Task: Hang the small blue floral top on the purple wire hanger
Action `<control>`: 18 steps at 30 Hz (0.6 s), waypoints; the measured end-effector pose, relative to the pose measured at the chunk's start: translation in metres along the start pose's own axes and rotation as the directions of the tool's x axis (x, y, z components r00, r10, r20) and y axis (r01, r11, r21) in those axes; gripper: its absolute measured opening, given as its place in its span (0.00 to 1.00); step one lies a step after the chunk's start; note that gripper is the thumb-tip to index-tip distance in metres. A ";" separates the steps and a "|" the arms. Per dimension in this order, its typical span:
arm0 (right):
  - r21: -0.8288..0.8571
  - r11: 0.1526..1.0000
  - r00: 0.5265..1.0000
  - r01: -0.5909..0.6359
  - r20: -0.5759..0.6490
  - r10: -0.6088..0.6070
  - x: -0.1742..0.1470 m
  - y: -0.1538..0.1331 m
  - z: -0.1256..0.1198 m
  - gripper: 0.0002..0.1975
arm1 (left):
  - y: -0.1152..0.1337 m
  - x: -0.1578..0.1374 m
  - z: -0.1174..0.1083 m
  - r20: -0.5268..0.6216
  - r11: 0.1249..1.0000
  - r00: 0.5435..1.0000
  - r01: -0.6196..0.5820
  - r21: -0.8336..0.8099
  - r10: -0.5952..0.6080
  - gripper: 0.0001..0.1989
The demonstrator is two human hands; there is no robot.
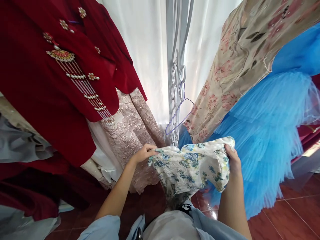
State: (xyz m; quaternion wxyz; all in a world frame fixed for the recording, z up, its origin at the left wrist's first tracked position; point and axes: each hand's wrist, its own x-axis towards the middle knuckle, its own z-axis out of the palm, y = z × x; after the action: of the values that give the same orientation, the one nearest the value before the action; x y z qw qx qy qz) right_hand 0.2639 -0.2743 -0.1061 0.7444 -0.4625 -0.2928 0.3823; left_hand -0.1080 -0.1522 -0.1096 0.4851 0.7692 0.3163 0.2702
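Note:
A white garment with blue and green flowers (191, 163) is stretched sideways between my two hands, in front of my body. My left hand (145, 153) is closed on its left upper corner. The right upper corner is gripped by my right hand (233, 159), thumb on top and fingers hidden behind the cloth. The lower part of the garment hangs down toward my waist, folded and partly out of sight. Just beyond it, a thin purple hanger (179, 115) with nothing on it hangs from a white metal stand (175, 80).
On the left hang a dark red velvet jacket (105, 63) with beaded ornaments and a pale pink textured garment (136, 133). A beige floral dress (225, 73) and a blue tulle dress (262, 133) hang on the right. White curtains (140, 43) stand behind; reddish tiles (297, 206) cover the floor.

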 end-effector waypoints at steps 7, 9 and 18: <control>0.122 0.992 0.998 -0.042 -0.044 0.048 0.014 0.005 -0.008 0.23 | 0.066 0.042 -0.031 -0.312 0.951 0.904 -0.310 -0.004 0.293 0.12; 0.128 0.991 0.998 -0.027 -0.057 0.034 0.018 0.009 -0.007 0.23 | 0.077 0.066 -0.033 -0.342 0.937 0.900 -0.328 -0.119 0.271 0.11; -0.101 0.995 0.995 0.012 -0.094 -0.021 0.063 0.038 -0.022 0.23 | 0.079 0.115 -0.035 -0.034 0.847 0.998 0.026 -0.531 -0.052 0.13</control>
State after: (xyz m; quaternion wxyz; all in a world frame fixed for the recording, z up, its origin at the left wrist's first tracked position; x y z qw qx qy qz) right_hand 0.3036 -0.2212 -0.1442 0.7364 -0.5145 -0.2799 0.3386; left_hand -0.0405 -0.0721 -0.0109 0.6763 0.5925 0.2562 0.3550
